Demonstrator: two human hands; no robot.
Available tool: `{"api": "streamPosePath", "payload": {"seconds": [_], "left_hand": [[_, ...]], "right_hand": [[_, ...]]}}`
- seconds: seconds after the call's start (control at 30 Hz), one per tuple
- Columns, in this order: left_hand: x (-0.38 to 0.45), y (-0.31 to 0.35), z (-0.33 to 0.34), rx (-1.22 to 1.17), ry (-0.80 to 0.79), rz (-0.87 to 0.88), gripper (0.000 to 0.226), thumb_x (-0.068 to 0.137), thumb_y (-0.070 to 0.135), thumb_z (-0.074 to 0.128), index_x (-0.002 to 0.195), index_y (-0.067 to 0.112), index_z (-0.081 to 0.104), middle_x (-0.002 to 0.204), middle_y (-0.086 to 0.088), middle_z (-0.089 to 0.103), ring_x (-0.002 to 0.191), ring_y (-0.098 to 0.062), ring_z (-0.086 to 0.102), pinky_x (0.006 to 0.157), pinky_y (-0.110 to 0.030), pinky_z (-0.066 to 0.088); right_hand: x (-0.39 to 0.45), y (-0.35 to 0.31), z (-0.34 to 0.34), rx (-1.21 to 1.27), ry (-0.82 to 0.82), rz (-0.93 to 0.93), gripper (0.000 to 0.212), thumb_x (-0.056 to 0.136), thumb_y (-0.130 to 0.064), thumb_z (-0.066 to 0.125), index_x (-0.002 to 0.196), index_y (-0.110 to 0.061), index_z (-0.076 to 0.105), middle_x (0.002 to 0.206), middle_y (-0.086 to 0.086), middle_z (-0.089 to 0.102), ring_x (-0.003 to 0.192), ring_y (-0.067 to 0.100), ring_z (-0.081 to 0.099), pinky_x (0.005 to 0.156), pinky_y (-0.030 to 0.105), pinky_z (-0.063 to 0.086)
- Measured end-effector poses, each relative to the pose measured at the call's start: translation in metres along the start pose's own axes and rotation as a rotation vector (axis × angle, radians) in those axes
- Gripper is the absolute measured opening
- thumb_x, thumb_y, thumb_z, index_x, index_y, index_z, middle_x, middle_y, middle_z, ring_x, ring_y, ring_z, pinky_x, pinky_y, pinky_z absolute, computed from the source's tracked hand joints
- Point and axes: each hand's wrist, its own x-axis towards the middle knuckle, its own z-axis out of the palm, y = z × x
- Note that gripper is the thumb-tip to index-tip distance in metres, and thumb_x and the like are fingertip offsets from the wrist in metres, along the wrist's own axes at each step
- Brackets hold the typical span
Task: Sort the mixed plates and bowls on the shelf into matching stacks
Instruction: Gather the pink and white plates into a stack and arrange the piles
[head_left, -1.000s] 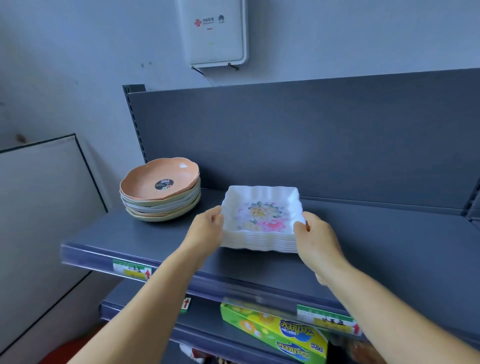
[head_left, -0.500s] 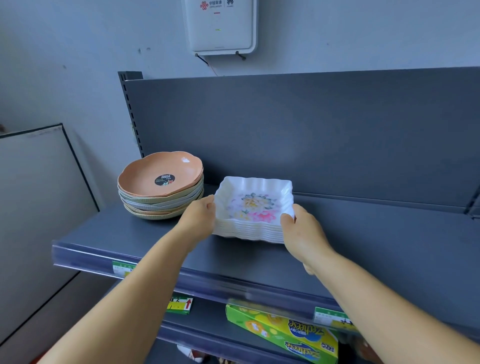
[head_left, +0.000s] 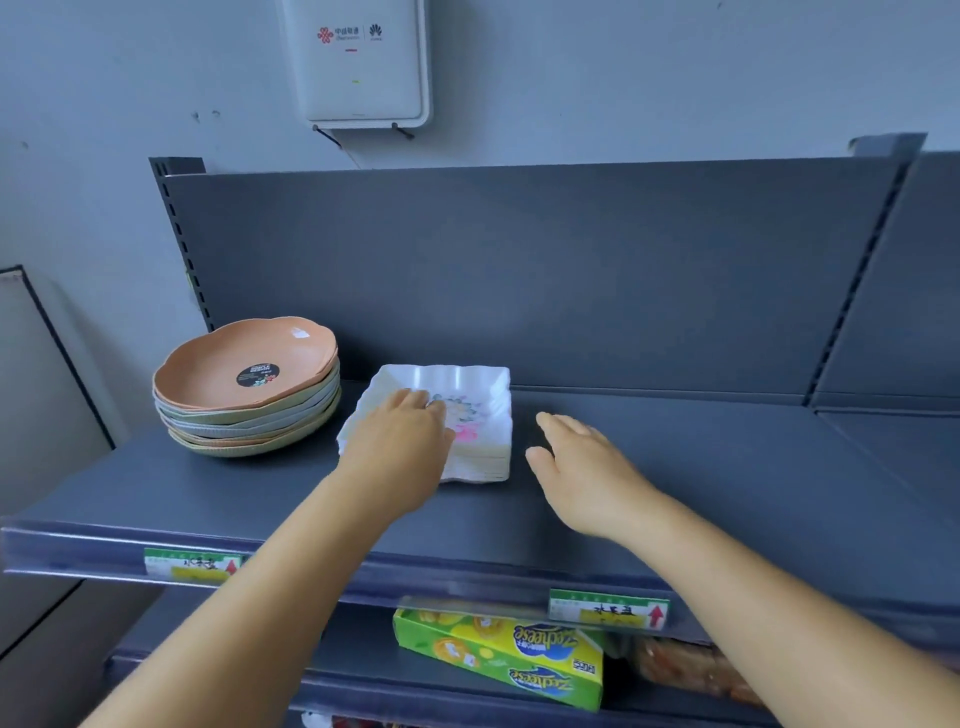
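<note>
Now your left hand (head_left: 402, 441) rests spread-fingered on the square floral plates (head_left: 467, 410); your right hand (head_left: 582, 467), open and empty, hovers just beside their right edge.

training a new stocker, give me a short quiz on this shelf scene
1. True or false: the left hand rests on the stack of white square floral plates.
2. Which dish tops the stack of round scalloped bowls? A orange, B blue, C black.
3. Fill in: the right hand is open, ____ the white stack.

Key: 1 true; 2 A; 3 beside, not touching.
</note>
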Motion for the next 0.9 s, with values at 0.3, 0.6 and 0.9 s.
{"api": "streamPosePath", "payload": {"seconds": [0.3, 0.6, 0.9], "left_hand": [[-0.001, 0.115, 0.013, 0.008, -0.019, 0.291, 0.039, 0.101, 0.03, 0.033, 0.134, 0.013, 0.045, 0.139, -0.001, 0.048, 0.132, -0.021, 0.039, 0.108, -0.031, 0.034], [0.0, 0.274, 0.015, -0.13, -0.069, 0.348, 0.039, 0.101, 0.03, 0.033, 0.134, 0.013, 0.045, 0.138, 0.0, 0.049, 0.128, -0.02, 0.043, 0.102, -0.031, 0.039], [0.002, 0.423, 0.019, -0.155, -0.101, 0.414, 0.04, 0.101, 0.03, 0.034, 0.135, 0.013, 0.044, 0.138, -0.001, 0.05, 0.128, -0.021, 0.045, 0.102, -0.033, 0.042]], "right_hand": [[-0.06, 0.093, -0.042, -0.158, 0.033, 0.063, 0.055, 0.103, -0.037, 0.028, 0.154, -0.017, 0.017, 0.161, -0.005, 0.017, 0.148, 0.015, 0.013, 0.118, 0.032, 0.016], [-0.129, 0.22, -0.1, -0.155, 0.101, 0.173, 0.055, 0.103, -0.038, 0.032, 0.152, -0.017, 0.021, 0.159, -0.004, 0.022, 0.146, 0.016, 0.018, 0.117, 0.03, 0.018], [-0.188, 0.344, -0.163, -0.184, 0.155, 0.247, 0.057, 0.102, -0.039, 0.032, 0.153, -0.017, 0.019, 0.16, -0.004, 0.02, 0.147, 0.016, 0.016, 0.117, 0.03, 0.017]]}}
